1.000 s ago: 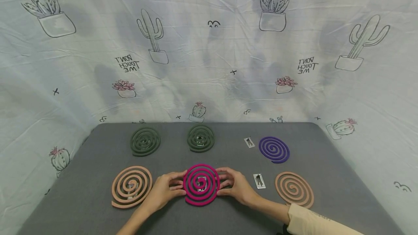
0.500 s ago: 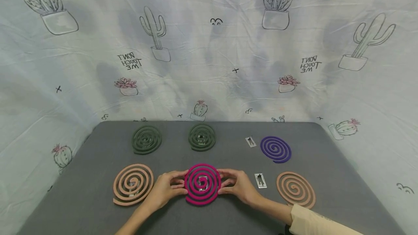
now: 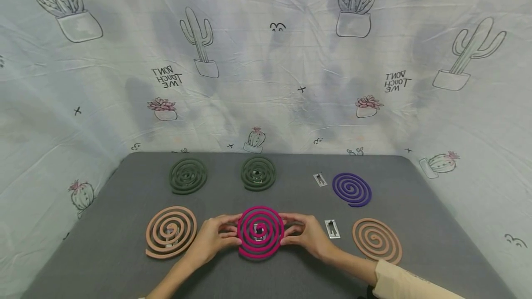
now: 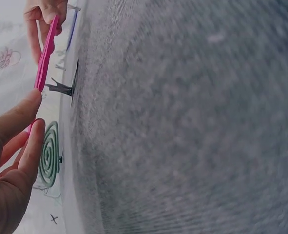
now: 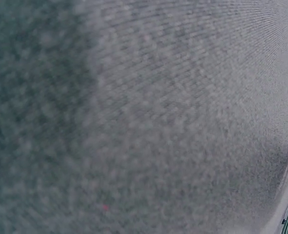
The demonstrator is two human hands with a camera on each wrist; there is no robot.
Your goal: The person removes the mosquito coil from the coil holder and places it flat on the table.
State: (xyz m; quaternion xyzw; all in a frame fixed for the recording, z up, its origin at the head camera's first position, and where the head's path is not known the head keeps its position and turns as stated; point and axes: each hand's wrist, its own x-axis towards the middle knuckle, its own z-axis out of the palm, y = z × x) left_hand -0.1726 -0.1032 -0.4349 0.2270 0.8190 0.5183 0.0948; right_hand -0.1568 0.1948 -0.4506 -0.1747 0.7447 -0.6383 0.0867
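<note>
Left hand (image 3: pixel 214 240) and right hand (image 3: pixel 308 237) pinch opposite edges of the pink coil (image 3: pixel 260 229) between thumb and fingers. Held raised, near centre, just above metal stand (image 4: pixel 62 88); contact unclear.

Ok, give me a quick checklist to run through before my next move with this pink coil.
1. Left hand and right hand gripping opposite edges of the pink coil: ok.
2. Pink coil lined up with the metal stand: looks ok; the stand shows through its middle in the head view.
3. Pink coil raised off the table: ok; the left wrist view shows a gap.
4. Pink coil touching the stand's tips: cannot tell; they look very close.
5. Grip visible from the right wrist: not ok; mostly table shows.
</note>
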